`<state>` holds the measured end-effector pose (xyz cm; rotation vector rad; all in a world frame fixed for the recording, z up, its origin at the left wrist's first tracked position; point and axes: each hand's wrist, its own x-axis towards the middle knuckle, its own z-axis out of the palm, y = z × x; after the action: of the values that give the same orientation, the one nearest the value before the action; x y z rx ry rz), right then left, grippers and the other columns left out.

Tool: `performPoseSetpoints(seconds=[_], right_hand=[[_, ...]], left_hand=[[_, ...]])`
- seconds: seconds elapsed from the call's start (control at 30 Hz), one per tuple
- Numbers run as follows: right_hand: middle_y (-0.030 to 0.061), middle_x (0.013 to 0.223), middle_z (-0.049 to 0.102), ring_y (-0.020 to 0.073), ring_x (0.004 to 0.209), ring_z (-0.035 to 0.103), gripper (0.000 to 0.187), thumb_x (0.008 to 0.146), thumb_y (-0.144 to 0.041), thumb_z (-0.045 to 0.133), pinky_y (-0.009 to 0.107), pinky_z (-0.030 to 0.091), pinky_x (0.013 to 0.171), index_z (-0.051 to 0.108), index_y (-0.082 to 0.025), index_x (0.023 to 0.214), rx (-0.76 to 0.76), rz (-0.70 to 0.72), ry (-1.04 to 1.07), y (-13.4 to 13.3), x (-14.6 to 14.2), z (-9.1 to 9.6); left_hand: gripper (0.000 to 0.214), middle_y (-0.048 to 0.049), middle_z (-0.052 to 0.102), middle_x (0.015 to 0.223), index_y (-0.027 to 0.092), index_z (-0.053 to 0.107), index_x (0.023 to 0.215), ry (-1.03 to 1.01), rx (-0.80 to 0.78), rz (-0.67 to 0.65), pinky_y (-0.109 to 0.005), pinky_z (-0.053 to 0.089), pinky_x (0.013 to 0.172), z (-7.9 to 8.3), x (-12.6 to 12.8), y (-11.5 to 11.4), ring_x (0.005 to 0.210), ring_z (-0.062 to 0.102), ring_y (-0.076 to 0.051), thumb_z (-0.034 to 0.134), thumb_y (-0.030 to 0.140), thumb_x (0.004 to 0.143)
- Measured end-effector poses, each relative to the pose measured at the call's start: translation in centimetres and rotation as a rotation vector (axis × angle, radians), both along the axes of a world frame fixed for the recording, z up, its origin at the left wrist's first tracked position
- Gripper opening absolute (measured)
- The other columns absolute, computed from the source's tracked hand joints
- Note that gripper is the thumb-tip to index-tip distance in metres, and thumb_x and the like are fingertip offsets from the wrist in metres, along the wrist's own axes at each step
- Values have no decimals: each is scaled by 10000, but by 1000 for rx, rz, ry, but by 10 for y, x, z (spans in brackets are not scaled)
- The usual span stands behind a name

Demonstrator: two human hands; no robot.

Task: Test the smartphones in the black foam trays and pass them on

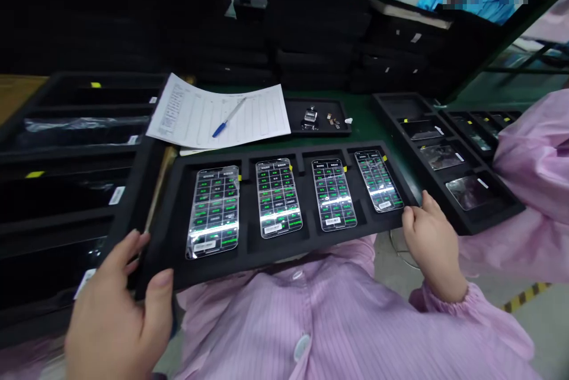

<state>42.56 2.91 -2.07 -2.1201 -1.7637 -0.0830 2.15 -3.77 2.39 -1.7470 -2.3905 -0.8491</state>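
Observation:
A black tray (284, 254) lies across the front of the bench before me, with several lit phones side by side in its compartments. Green text in a grid fills each phone screen, and yellow tabs stick out at the phones' upper right. The leftmost phone (214, 205) is closest to my left hand (120, 309), whose thumb and fingers grip the tray's left front corner. At the opposite end, my right hand (431, 243) holds the right front corner with fingers curled, beside the rightmost phone (379, 181). Parts of the fingers are hidden at both corners.
Left stands a larger black tray (66, 163) with dark panels. Behind lie a printed sheet (186, 113), a blue pen (229, 118) and a small parts tray (320, 103). Another phone tray (484, 214) is at right, near a pink-sleeved person (540, 155). Black trays are stacked behind.

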Motion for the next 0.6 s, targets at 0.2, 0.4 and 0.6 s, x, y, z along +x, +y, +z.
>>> performPoseSetpoints(seconds=[0.2,0.4,0.6], right_hand=[[226,1399,562,352,1410,434,463,973,-312,298,546,413,1124,723,-126,971,18,18,230,0,6,-13],[246,1411,544,340,1461,358,501,958,-357,299,542,350,1160,727,-99,990,34,35,310,3,12,-14],[190,1373,589,320,1390,466,473,920,-421,333,497,346,1169,731,-164,936,56,69,424,12,18,-16]], left_hand=[[761,-225,591,1397,112,402,1501,-64,-55,56,-652,499,1003,2,4,3,1172,636,-452,391,563,888],[749,-235,575,1418,103,398,1498,-127,-49,49,-595,468,1081,-5,0,7,1263,602,-402,405,561,905],[721,-233,517,1481,116,359,1514,-219,-39,39,-568,408,1140,-8,-3,12,1351,537,-358,398,562,948]])
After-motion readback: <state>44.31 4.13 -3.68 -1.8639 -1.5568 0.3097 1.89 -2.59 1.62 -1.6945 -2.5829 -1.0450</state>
